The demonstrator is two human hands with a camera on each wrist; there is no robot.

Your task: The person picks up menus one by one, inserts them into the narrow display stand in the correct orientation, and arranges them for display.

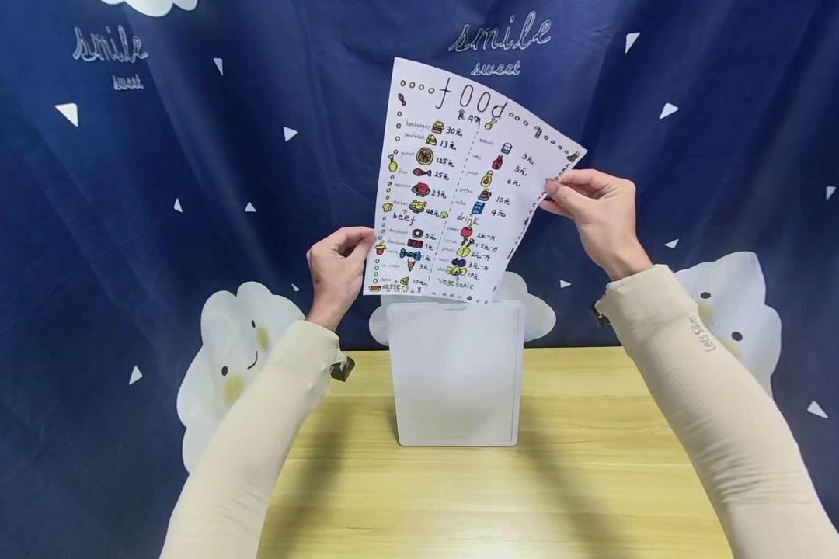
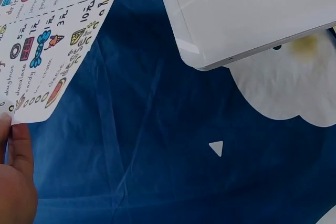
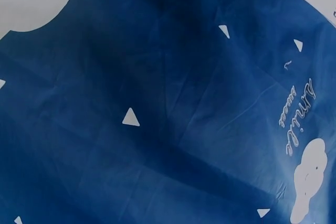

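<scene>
A white paper food menu (image 1: 454, 186) with hand-drawn pictures and prices is held up in the air, tilted and slightly bowed. My left hand (image 1: 339, 268) pinches its lower left edge; the left wrist view shows that grip on the menu (image 2: 63, 40) at the far left, with part of the hand (image 2: 18, 171). On the opposite side, my right hand (image 1: 597, 213) pinches the right edge between thumb and fingers. Just below the sheet stands a white rectangular panel (image 1: 456, 376), upright on the table. Only a corner of the paper enters the right wrist view, and the right hand is out of it.
The light wooden table (image 1: 461, 497) carries the panel near its back edge. Behind hangs a dark blue curtain (image 1: 252, 155) printed with white clouds, triangles and "smile sweet" lettering. In the left wrist view the white panel (image 2: 252, 14) appears at upper right.
</scene>
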